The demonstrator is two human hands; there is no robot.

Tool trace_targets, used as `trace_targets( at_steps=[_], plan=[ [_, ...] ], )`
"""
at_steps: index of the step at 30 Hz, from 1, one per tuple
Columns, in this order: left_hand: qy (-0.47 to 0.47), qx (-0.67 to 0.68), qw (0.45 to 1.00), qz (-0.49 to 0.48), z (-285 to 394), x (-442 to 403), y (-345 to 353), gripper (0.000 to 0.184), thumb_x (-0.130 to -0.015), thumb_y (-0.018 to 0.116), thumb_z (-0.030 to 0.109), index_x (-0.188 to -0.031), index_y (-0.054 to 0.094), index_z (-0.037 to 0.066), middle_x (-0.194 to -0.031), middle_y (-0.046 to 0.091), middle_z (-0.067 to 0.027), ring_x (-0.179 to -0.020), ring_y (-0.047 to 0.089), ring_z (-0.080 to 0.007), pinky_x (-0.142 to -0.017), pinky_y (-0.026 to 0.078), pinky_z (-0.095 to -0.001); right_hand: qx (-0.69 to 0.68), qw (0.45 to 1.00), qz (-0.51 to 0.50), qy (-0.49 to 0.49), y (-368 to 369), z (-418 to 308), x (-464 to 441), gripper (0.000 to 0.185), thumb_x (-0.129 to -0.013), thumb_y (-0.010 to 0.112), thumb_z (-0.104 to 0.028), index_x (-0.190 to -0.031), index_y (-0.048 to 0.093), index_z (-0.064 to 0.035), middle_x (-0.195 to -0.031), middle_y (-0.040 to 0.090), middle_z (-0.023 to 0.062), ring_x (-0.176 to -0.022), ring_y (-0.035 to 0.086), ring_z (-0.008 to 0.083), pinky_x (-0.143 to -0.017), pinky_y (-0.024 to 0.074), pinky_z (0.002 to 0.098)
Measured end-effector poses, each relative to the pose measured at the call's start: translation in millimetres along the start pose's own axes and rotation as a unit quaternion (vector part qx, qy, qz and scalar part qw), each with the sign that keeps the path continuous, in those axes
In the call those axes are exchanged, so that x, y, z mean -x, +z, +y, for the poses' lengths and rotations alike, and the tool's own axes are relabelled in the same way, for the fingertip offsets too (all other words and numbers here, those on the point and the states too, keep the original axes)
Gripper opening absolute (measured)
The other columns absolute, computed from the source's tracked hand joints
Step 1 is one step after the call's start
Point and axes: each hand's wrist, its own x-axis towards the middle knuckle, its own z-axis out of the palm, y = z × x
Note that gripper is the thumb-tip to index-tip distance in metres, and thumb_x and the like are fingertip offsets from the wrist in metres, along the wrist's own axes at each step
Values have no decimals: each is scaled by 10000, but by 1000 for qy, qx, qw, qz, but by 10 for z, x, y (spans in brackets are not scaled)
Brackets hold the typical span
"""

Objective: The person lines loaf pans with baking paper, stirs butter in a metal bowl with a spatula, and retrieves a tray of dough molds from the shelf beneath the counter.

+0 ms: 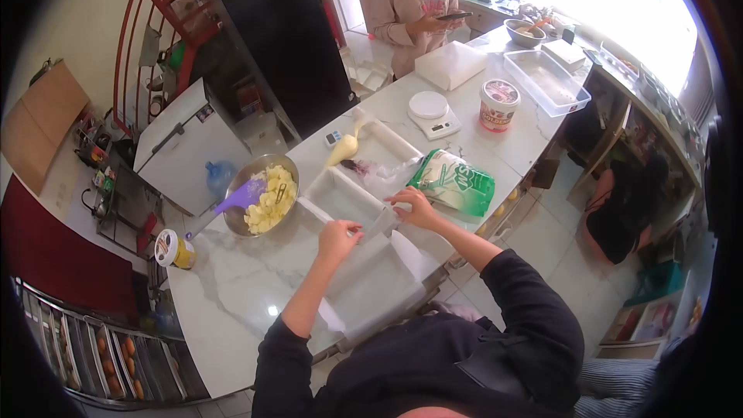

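Note:
My left hand (338, 241) is closed, its fingertips pinched at an edge of white lining paper (379, 224) between two pans. Across from it, my right hand (416, 207) has its fingers bent onto the other end of that paper. Nearest my body lies a rectangular baking pan (375, 282) lined with paper. Just beyond my hands is a second lined pan (346, 195), and a third pan (391, 143) sits farther back. A green and white packet (453, 183) lies right of my right hand, beside a crumpled clear plastic bag (391, 176).
Left of the pans stands a metal bowl (290, 213) with yellow chunks, a whisk-like wire tool and a purple spatula (246, 195). A filled piping bag (343, 152), white scale (433, 114), tub (499, 106) and clear container (546, 81) lie farther back. A person (414, 11) holds a phone.

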Motion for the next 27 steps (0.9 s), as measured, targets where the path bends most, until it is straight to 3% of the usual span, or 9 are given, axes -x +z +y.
trace_targets(
  at_steps=[2,4,6,9,11,13,15,17,27],
  plan=[
    [0,24,999,44,-28,-28,-102,133,-680,650,204,-767,678,107,-674,631,-80,-597,598,-249,-584,467,-335,-32,999,23,30,-80,-51,-39,476,-681,632,-55,-1141,547,-141,-822,559,14,-746,492,188,-695,421,303],
    [-23,-52,997,53,3,-68,-330,150,-679,652,211,-764,674,90,-653,624,-95,-545,584,-257,-536,449,-330,-21,992,108,63,-172,-146,-118,869,-680,669,-33,-1372,150,-111,-1176,485,109,-928,526,218,-792,436,329],
    [-44,12,991,127,46,-80,-529,124,-716,632,178,-777,669,77,-632,614,-110,-497,572,-229,-497,430,-310,-112,986,118,42,-667,-1113,-397,928,-724,621,16,-1374,-33,-94,-1227,441,127,-841,541,205,-788,433,295],
    [-73,39,970,228,-183,-29,-645,103,-739,623,146,-786,665,65,-630,616,-103,-498,573,-198,-496,427,-283,-121,930,172,-303,-1154,-1780,-314,428,-817,514,-111,-1217,392,-20,-783,634,70,-671,539,201,-748,393,369],
    [-88,42,968,231,-391,-84,-722,99,-733,622,121,-797,662,58,-658,623,-92,-547,583,-190,-528,435,-278,-117,942,117,-293,-1270,-1945,-262,143,-774,581,-133,-883,613,-46,-674,628,35,-638,535,178,-714,400,358],
    [-117,62,975,180,-606,-94,-709,113,-711,622,86,-812,657,51,-714,633,-78,-643,600,-191,-591,454,-282,-225,937,81,-253,-1018,-1974,-417,126,-749,624,-174,-802,645,-61,-694,629,45,-629,535,172,-693,407,332],
    [42,-19,987,151,-704,-166,-685,148,-681,609,52,-820,658,68,-784,633,-63,-751,589,-191,-672,455,-298,-77,995,-65,14,-674,-1785,-619,235,-710,664,-208,-892,639,-62,-734,637,67,-648,561,185,-680,424,293],
    [154,-94,977,112,-744,-193,-615,183,-654,597,28,-819,656,84,-832,630,-49,-833,573,-192,-741,448,-312,-54,983,-141,103,-155,-1368,-574,271,-702,667,-210,-920,636,-51,-801,638,87,-698,583,227,-665,437,268],
    [217,-128,967,41,-868,-400,-314,102,-624,612,59,-716,617,103,-712,581,2,-750,562,-173,-675,454,-312,147,940,-290,105,560,-1028,-514,361,-676,680,-244,-922,492,-58,-806,615,99,-767,588,274,-773,376,375]
  ],
)
